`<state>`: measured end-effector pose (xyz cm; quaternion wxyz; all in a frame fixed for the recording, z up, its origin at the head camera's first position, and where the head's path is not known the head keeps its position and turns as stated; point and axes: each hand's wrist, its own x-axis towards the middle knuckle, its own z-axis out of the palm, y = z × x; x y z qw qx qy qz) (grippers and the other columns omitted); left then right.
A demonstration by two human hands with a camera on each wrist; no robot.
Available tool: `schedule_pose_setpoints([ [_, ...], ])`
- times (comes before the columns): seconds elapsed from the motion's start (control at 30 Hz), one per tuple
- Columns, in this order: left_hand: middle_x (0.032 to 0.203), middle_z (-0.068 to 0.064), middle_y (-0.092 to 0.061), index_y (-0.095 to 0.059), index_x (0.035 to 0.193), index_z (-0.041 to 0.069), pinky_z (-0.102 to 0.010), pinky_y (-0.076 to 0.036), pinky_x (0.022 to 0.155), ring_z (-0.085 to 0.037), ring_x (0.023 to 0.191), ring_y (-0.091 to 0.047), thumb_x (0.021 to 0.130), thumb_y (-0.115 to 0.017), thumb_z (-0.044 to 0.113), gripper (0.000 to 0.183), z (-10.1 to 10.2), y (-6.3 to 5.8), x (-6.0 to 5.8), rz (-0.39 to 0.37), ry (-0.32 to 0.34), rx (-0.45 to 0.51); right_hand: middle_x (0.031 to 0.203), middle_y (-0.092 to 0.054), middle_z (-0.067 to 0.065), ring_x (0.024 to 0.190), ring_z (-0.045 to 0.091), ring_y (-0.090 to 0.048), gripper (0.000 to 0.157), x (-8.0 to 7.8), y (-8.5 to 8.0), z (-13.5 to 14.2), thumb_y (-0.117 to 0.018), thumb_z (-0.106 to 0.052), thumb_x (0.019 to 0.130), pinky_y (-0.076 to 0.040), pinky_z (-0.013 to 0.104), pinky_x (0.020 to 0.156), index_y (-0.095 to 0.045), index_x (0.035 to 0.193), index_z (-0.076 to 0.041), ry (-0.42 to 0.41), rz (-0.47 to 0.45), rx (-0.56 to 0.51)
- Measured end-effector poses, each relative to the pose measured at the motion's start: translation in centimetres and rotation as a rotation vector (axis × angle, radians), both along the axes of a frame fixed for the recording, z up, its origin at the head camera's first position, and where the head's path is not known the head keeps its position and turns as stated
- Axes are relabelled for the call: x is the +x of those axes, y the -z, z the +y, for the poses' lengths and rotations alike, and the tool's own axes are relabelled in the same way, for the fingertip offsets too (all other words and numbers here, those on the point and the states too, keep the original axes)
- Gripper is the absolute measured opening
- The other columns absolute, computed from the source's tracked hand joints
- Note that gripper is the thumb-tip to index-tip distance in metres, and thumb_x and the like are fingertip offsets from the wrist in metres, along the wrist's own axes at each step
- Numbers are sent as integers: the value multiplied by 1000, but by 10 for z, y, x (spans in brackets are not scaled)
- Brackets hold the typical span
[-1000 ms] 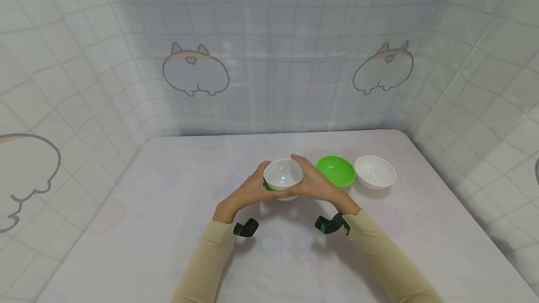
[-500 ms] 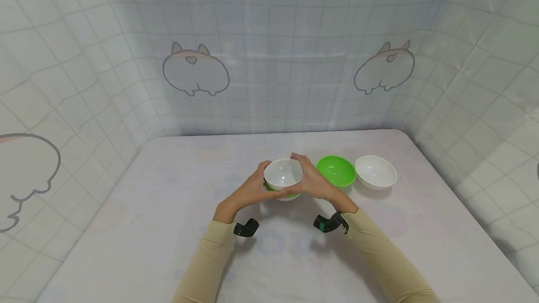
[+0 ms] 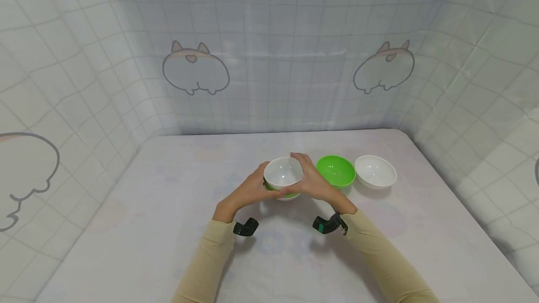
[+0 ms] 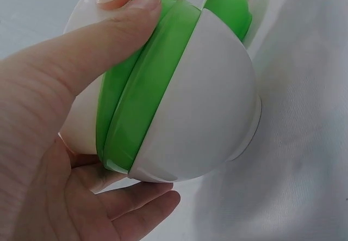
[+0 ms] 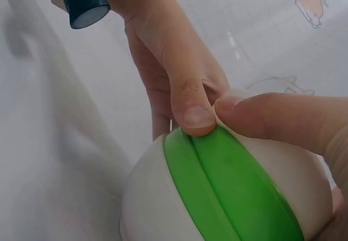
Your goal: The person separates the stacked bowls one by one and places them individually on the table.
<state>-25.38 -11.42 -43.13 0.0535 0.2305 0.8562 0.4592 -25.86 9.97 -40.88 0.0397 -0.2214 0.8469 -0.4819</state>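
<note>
Both hands grip a nested stack of bowls at the middle of the table in the head view. A white bowl [image 3: 283, 173] tops the stack, green bowls [image 4: 155, 97] show as two bands beneath it, and another white bowl [image 4: 209, 107] forms the bottom. My left hand [image 3: 251, 188] wraps the left side, its thumb lying across the green bands and its fingers under the far side. From the right, my right hand [image 3: 315, 182] holds the stack, with its thumb [image 5: 283, 118] on the upper white bowl. The two thumb tips nearly meet at the front.
Right of the stack a separate green bowl [image 3: 336, 171] stands upright, close beside a white bowl [image 3: 375, 172]. Both rest on the pale covered table [image 3: 168, 228]. A grid-patterned curtain [image 3: 290, 50] rises behind the table and along both sides.
Almost nothing differs. The right wrist has shifted slightly to the left, and the top white bowl sits a touch higher in the head view. The grip of both hands stays the same.
</note>
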Motion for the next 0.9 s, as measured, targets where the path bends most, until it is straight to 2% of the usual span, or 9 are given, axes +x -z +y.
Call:
schedule_pose_setpoints([
  [0.03, 134, -1, -46, -31, 146, 14, -42, -46, 93, -16, 116, -50, 75, -82, 41, 91, 0, 0, 1, 0, 2, 11, 145, -31, 14, 121, 33, -43, 107, 0, 0, 0, -90, -33, 64, -46, 48, 93, -30, 148, -7, 3, 5, 5],
  [0.1, 135, -6, -46, -31, 147, 9, -44, -46, 93, -20, 117, -51, 77, -82, 35, 90, 1, -10, 7, -14, 7, 20, 147, -29, 14, 123, 33, -42, 106, 0, 0, 0, -91, -33, 64, -45, 49, 94, -31, 148, -7, 9, 16, 11],
  [0.27, 135, -3, -47, -33, 147, 13, -44, -45, 95, -18, 118, -50, 74, -84, 34, 91, 1, -9, 6, -9, 9, 30, 150, -26, 13, 127, 34, -39, 103, 2, -3, 2, -91, -31, 65, -41, 52, 98, -34, 147, -4, 13, 50, 13],
  [0.33, 134, 2, -48, -34, 146, 19, -42, -44, 95, -14, 118, -49, 72, -86, 38, 93, -1, 0, 0, 2, 9, 35, 149, -26, 12, 127, 34, -38, 101, 2, -5, 3, -90, -30, 66, -40, 52, 99, -35, 146, -2, 8, 65, 2],
  [0.73, 139, 2, -46, -30, 149, 19, -43, -41, 99, -15, 123, -46, 72, -86, 34, 96, 1, -5, 3, 24, 29, 39, 149, -27, 10, 129, 31, -37, 102, 8, -13, 6, -91, -27, 66, -40, 50, 100, -35, 146, 3, 11, 142, -28],
  [0.9, 138, 0, -46, -30, 149, 15, -44, -43, 98, -16, 122, -47, 72, -85, 39, 97, 0, -4, 3, -11, -13, -7, 149, -27, 10, 129, 31, -37, 102, 12, -17, 12, -91, -28, 65, -39, 51, 100, -36, 146, 4, 28, 169, -28],
])
